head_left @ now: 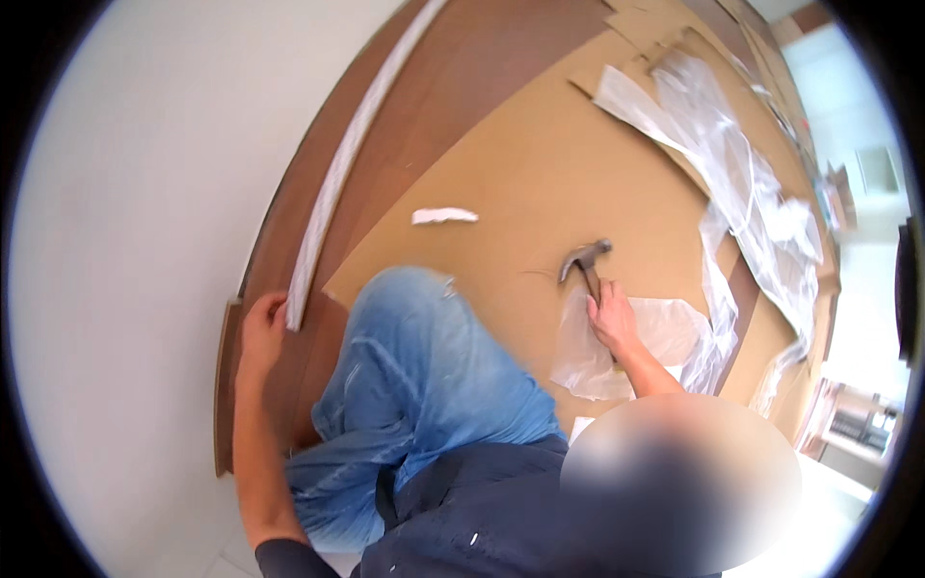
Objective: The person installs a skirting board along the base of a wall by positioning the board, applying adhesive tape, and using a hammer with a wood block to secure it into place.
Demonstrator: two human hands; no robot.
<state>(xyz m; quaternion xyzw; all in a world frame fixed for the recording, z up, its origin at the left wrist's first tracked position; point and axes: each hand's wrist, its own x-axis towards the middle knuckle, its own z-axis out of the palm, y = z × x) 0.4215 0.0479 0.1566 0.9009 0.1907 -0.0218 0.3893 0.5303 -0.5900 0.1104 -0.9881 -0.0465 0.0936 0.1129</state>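
Note:
A long, narrow, whitish strip [334,183], possibly wrapped trim, lies on the brown wood floor, parallel to the wall. At its near end, my left hand [262,337] has its fingers closed against the strip's edge. Over to the right, my right hand [613,314] is wrapped round the handle of a claw hammer [590,258]. The hammer's dark metal head points away from me, over a cardboard sheet [520,164]. Beneath the right hand is a piece of translucent plastic film [665,332]. A small white scrap [444,216] lies on the cardboard between my hands.
A white wall [164,193] rises close on the left. Crumpled clear plastic sheeting [732,173] stretches over the cardboard on the right. A brown board edge [229,385] stands at the wall beside my left forearm. My bent knee [414,318] occupies the middle.

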